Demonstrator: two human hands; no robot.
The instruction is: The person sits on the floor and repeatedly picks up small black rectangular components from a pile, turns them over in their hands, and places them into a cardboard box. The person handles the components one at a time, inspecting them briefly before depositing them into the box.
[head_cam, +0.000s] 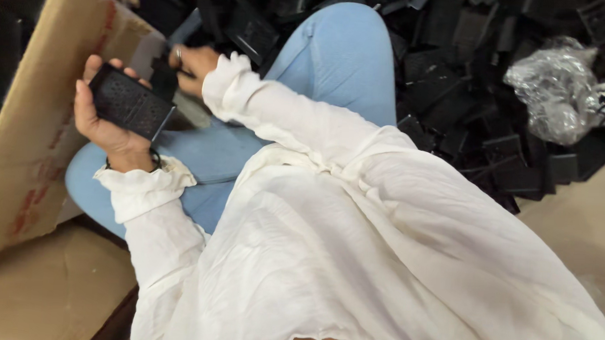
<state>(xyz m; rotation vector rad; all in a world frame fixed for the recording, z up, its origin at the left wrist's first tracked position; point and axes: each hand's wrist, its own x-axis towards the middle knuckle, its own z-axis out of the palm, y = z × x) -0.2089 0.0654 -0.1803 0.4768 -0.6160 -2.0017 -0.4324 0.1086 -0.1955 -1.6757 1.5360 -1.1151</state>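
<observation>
While the left hand (108, 122) is gripping a flat black perforated panel (130, 104) above the lap, the right hand (194, 66) is pinching a small dark piece (164, 78) (details unclear) at its edge; fitting them likely calls for careful alignment.

Beige floor (589, 226), cardboard box (21, 141), heap of black plastic parts (472, 96).
</observation>
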